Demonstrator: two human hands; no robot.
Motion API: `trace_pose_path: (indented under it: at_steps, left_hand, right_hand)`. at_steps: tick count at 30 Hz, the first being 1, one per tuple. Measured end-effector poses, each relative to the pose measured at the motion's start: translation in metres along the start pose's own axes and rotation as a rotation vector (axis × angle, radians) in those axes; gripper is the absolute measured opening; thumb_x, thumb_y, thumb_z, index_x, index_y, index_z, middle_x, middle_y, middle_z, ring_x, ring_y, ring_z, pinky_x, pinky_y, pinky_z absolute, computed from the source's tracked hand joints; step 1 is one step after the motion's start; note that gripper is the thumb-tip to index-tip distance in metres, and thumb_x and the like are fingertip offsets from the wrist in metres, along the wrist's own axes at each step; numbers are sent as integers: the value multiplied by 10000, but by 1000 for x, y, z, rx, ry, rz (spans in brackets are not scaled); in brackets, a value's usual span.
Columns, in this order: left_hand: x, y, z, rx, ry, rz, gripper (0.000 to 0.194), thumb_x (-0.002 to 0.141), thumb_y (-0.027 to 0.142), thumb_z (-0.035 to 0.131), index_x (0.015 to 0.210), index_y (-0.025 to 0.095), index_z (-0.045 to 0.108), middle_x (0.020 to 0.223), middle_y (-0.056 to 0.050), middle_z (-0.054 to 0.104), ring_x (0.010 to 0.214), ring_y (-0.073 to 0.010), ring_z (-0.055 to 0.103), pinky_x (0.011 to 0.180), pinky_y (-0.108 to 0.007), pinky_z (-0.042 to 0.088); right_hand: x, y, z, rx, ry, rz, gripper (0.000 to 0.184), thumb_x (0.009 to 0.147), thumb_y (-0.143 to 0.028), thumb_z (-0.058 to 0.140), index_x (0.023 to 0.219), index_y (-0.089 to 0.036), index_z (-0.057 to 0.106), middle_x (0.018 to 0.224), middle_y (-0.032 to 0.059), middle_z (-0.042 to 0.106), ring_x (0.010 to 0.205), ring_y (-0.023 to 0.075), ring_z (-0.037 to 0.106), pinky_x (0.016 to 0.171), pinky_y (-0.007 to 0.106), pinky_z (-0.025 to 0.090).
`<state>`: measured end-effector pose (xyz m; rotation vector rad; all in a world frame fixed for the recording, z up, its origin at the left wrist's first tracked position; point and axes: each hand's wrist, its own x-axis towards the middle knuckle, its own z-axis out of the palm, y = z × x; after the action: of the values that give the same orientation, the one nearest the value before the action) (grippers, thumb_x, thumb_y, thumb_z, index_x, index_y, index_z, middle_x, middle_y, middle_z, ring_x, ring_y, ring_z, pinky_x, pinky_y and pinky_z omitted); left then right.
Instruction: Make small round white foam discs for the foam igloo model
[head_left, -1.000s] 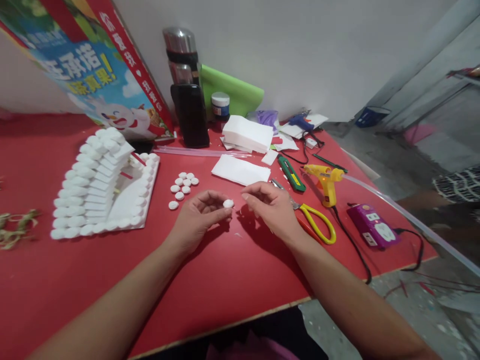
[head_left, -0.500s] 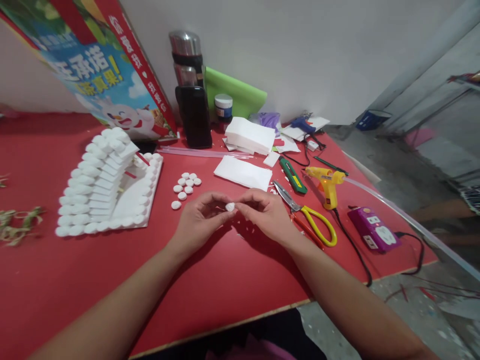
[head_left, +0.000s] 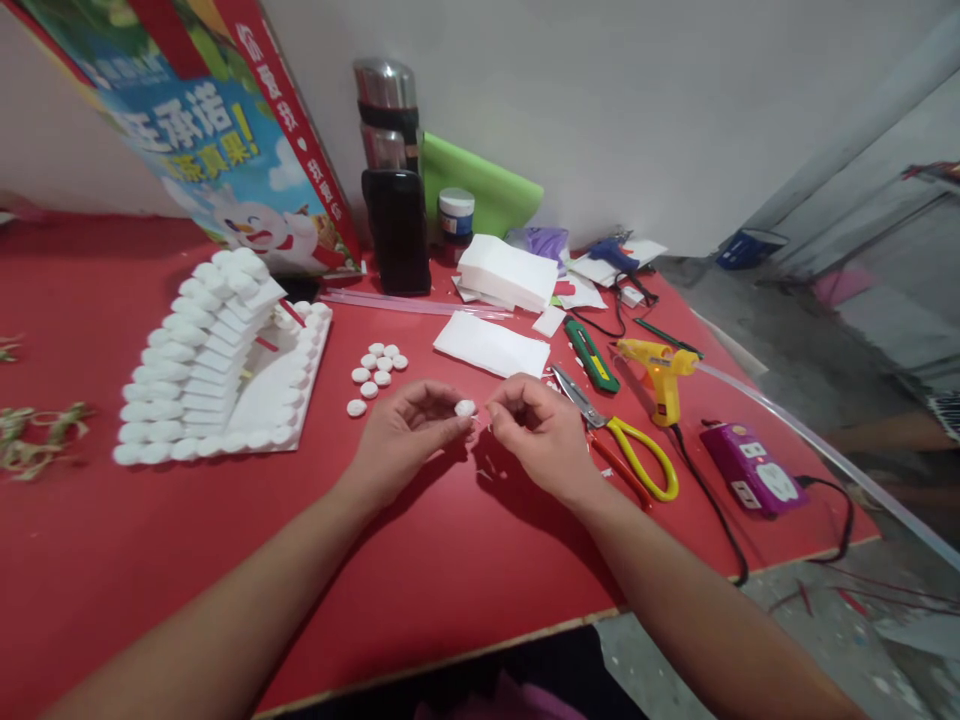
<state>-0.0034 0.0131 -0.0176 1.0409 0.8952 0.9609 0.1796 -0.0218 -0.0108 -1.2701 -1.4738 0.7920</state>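
Nine discs (head_left: 384,364) are being held up by the table (head_left: 420,570). One more disc (head_left: 465,408) is being pinched by the left hand (head_left: 401,432), perhaps being tidied. Beside it, the right hand (head_left: 544,430) is being held curled, its grip unclear. Gentle picking is probably being called for.

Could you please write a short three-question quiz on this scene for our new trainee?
1. Multiple choice: which hand has the small white disc between its thumb and fingers?
A) right
B) left
C) neither

2. True or false: as seen in the picture, the green cutter lies between the flat white piece and the yellow glue gun.

3. Fill the gap: the socket box near the right edge of the red table is coloured ____.

Key
1: B, the left hand.
2: true.
3: purple.
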Motion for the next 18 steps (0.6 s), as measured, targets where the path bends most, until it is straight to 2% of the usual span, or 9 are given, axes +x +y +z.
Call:
trace_pose_path:
  at_steps: [4,8,15,18]
  left_hand:
    - [1,0,0,-62,-44,-42,347,717,318,945,924,154,719,851,-48,760,767,-242,778,648,-353,652]
    - [1,-3,0,-65,-56,-38,332,746,313,929,959,152,732,904,-65,778,804,-219,778,721,-343,653]
    - [1,-4,0,-68,-169,-38,310,823,336,871,986,157,678,848,-60,751,744,-202,742,697,-366,647]
    - [2,-4,-1,-133,-204,-42,328,847,307,847,1090,180,667,865,-53,746,731,-202,732,671,-381,650]
  right_hand:
    - [1,0,-4,-45,39,-22,85,950,-244,614,916,-233,691,859,9,693,678,133,597,638,281,482]
    - [3,5,-5,-63,-31,-16,122,970,-267,620,1003,-239,734,962,33,733,752,147,645,684,294,508]
    - [4,4,-6,-110,-106,-7,94,967,-250,633,954,-228,724,898,30,740,790,162,682,700,302,518]
    - [3,2,-7,-99,-113,-10,86,960,-238,639,927,-229,718,868,22,727,736,150,676,648,285,516]
